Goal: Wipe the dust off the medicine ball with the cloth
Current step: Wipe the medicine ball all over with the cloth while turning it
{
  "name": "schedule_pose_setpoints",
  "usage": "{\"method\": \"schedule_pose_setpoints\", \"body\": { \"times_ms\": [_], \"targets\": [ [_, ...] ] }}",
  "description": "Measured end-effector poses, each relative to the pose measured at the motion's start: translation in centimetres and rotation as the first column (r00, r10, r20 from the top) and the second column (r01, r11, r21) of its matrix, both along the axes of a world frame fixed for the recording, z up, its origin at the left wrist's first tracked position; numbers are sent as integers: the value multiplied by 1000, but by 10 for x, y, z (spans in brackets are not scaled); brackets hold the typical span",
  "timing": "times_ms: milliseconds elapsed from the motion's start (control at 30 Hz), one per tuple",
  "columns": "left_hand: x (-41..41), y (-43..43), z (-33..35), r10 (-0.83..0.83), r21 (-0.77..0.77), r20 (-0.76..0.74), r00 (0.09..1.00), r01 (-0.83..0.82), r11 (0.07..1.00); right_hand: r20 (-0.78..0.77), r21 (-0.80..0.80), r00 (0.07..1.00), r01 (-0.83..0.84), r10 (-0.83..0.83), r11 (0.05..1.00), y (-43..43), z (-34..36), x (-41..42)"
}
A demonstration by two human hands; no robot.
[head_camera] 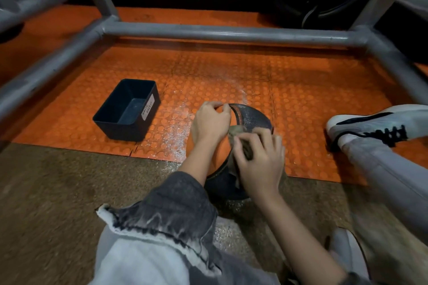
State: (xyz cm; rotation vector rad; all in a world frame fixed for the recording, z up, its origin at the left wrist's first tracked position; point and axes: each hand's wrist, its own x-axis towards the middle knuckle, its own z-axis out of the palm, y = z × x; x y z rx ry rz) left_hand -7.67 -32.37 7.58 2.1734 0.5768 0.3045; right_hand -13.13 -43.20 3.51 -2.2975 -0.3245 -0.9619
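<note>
Medicine ball (252, 115), orange and black, is parked at the near edge of the orange studded mat (312, 99), right where that meets the brown speckled floor (58, 192). It's steadied on top by the left hand (210, 122), fingers curled over it. A bunched greyish cloth (237, 131) is clutched in the right hand (259, 159) and pressed onto the ball. White dust (173, 132) is scattered on the mat just left of the ball. A black plastic bin (129, 129) with a white label is set further left. The mat is boxed in by a grey metal tube frame (220, 32).
</note>
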Motion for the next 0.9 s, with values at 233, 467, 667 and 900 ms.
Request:
{"method": "schedule_pose_setpoints", "body": {
  "times_ms": [233, 467, 667, 900],
  "targets": [
    [-3, 8, -8, -6, -10, 47, 999, 7, 1000, -550, 143, 828, -41, 114, 989, 3, 46, 100],
    [5, 21, -15, 70, -117, -1, 998, -69, 991, -394, 38, 918, -36, 48, 999, 11, 35, 67],
    [7, 37, -20, 16, -178, 17, 1000, -13, 984, -95, -88, 993, -78, 69, 993, 16, 24, 24],
    [12, 27, -19, 86, -124, 13, 996, -84, 989, -620, 122, 781, 6, 72, 992, 12, 53, 108]
  ]
}}
